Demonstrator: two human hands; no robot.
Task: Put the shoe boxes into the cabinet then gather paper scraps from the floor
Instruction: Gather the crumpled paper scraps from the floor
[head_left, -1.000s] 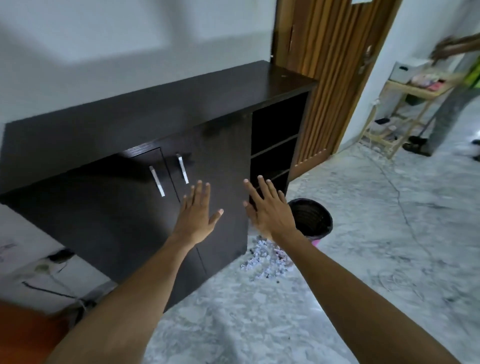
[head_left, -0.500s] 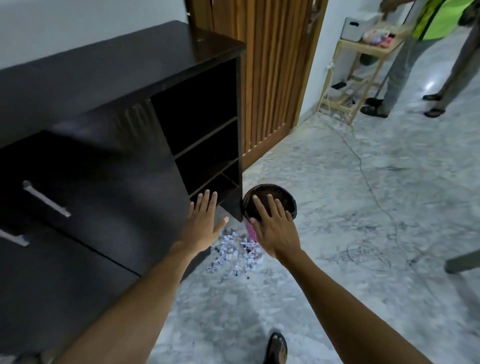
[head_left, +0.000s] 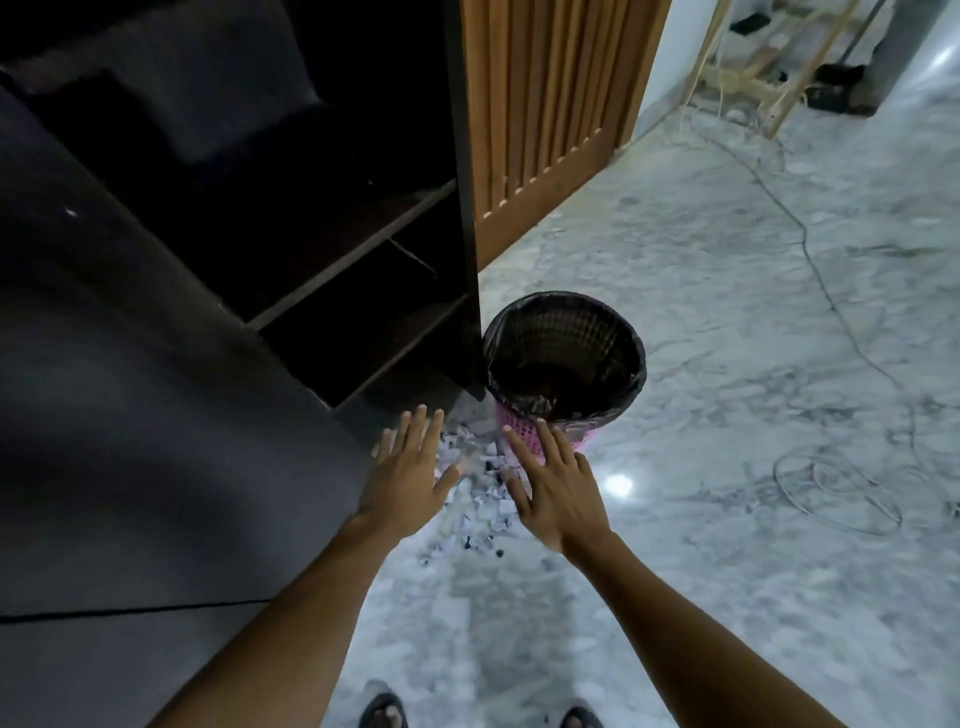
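Note:
A heap of white paper scraps (head_left: 483, 499) lies on the marble floor at the foot of the dark cabinet (head_left: 156, 415), beside a pink bin (head_left: 566, 358) lined with a black bag. My left hand (head_left: 410, 478) hovers flat over the left side of the heap, fingers spread, holding nothing. My right hand (head_left: 550, 483) hovers flat over the right side, just in front of the bin, also holding nothing. The cabinet's open shelves (head_left: 358, 270) look dark. No shoe boxes are visible.
A slatted wooden door (head_left: 550, 104) stands behind the bin. A thin cable (head_left: 810, 260) trails across the floor and coils at the right. A wooden rack's legs (head_left: 779, 78) show at the top right. My sandalled feet (head_left: 384, 714) are at the bottom edge.
The view has swung right and down from the cabinet doors to the bin and scraps. Both hands have lowered from the cabinet front to just above the paper heap.

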